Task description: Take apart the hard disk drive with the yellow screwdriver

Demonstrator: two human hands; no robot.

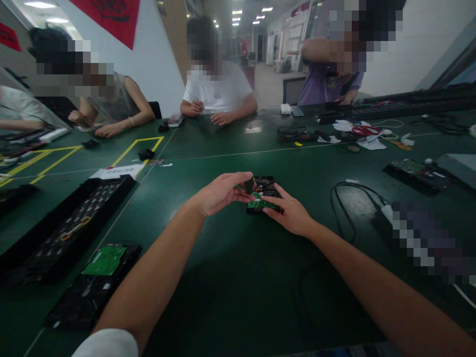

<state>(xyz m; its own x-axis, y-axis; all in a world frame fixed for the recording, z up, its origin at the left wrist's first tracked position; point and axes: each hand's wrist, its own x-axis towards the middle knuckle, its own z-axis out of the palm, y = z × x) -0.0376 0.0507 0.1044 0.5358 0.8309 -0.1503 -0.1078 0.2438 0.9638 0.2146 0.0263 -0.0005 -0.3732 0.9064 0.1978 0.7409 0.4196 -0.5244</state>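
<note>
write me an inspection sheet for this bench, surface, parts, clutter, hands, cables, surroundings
surface: green table, marked at the far left with yellow lines
job's things: black unit with green circuit board between the hands; dark upright tool over it, tip hidden
clutter: second black unit and long black tray at left; white scraps at far right
left hand: grips the dark upright tool
right hand: fingers spread at the black unit's right side
cables: black cable looped at right; tangled dark cables farther back
surroundings: person in white and person in purple across the table, others at left
</note>
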